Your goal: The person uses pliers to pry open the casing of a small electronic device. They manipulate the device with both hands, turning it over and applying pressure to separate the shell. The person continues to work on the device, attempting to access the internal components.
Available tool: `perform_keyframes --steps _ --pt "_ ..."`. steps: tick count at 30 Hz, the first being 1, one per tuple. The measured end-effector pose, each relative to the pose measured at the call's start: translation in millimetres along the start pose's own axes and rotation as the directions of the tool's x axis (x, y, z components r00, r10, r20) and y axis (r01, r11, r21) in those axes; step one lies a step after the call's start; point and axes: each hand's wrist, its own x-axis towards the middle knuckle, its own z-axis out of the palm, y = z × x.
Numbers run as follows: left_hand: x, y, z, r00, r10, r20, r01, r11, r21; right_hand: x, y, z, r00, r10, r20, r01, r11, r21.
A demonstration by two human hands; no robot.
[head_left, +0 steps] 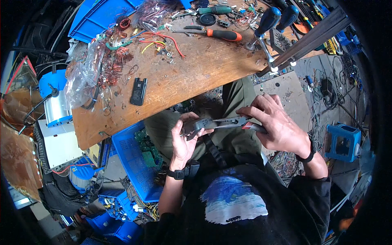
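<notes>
Above my lap, my left hand [182, 141] grips a small grey and black device [203, 123] between thumb and fingers. What kind of device it is I cannot make out. My right hand [277, 124] is closed round the red and grey handles of a pair of pliers [234, 121]. The pliers' long jaws point left and reach the device's right end; whether they bite on it is too small to tell. On the wooden workbench [183, 79] beyond my hands lies a flat black casing [139, 91].
A screwdriver with an orange and black handle [223, 35] and a green-handled screwdriver [215, 10] lie at the bench's back. Copper coils [118, 65] and plastic bags crowd its left. A clamp with blue handles [267, 20] stands right. A blue crate [134, 171] holds green circuit boards.
</notes>
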Motion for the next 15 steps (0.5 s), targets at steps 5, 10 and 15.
perform_keyframes --steps 5,10,15 --pt "2 -3 -6 0.999 0.014 0.040 -0.015 1.000 0.027 3 -3 3 0.993 -0.075 -0.093 0.060 0.985 -0.160" --pt "-2 0 1 1.000 0.027 0.012 -0.027 0.998 0.058 8 -9 -1 0.987 -0.094 -0.128 0.058 0.965 -0.255" --pt "-5 2 -1 0.997 0.049 0.063 -0.052 0.997 0.050 11 -10 -7 0.990 -0.115 -0.077 0.091 0.960 -0.264"
